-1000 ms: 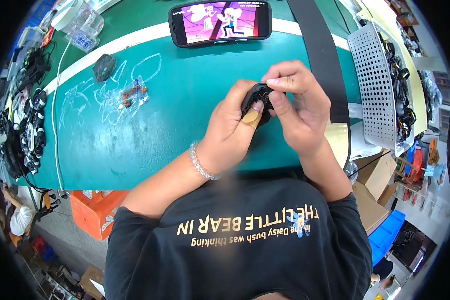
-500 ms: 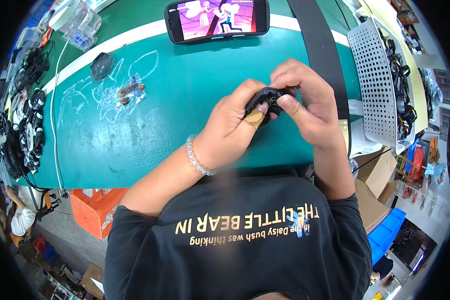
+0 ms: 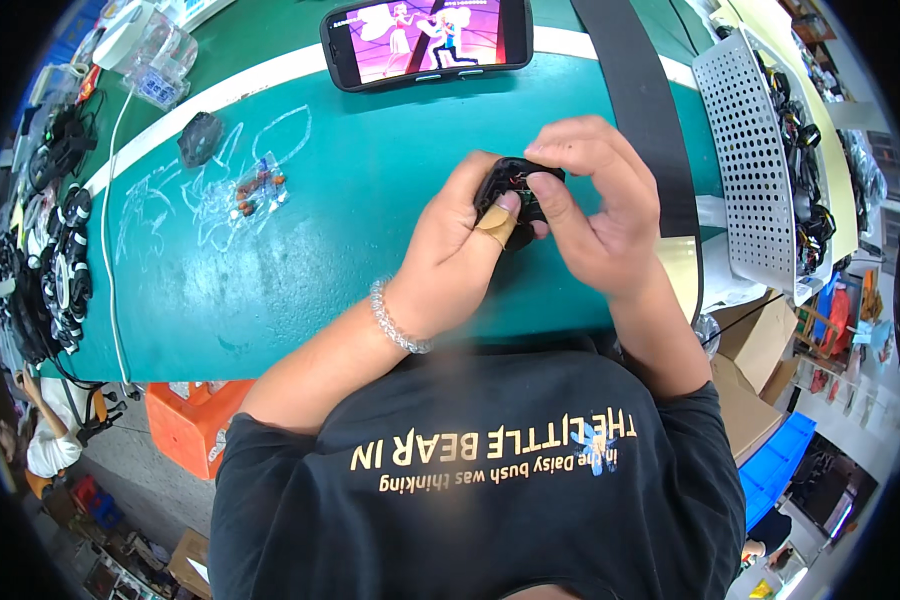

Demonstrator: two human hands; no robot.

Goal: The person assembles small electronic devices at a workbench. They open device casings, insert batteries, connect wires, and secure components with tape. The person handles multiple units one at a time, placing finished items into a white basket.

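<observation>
Small black device [image 3: 516, 180] is held up between both hands, over the green tabletop toward its right side; open face with wires and board is turned up toward the camera. Its left side is gripped by the left hand [image 3: 448, 248], fingers curled round the shell, thumb with tan wrap [image 3: 496, 222] pressed on the inner face. Upper right edge is pinched between thumb and bent forefinger of the right hand [image 3: 612, 215]. So the device lies right of the left palm and left of the right fingertips; both hands are in contact, neither nearer. Long axis cannot be told for sure, ends being covered by fingers. Table surface [image 3: 320, 275] is smooth, slightly glossy, marked with white scrawled lines. Phone [image 3: 427, 45] is propped beyond the hands, a cartoon shown on it. Small clear bag of brown bits [image 3: 260, 190] and dark lump [image 3: 200, 138] are seen well off to the left, cable bundles [image 3: 67, 270] farther out. On the right, black strip [image 3: 642, 110] is laid across the table, with perforated basket [image 3: 748, 160] of wired parts beyond. Orange stool [image 3: 192, 425] is placed below the near left edge.
</observation>
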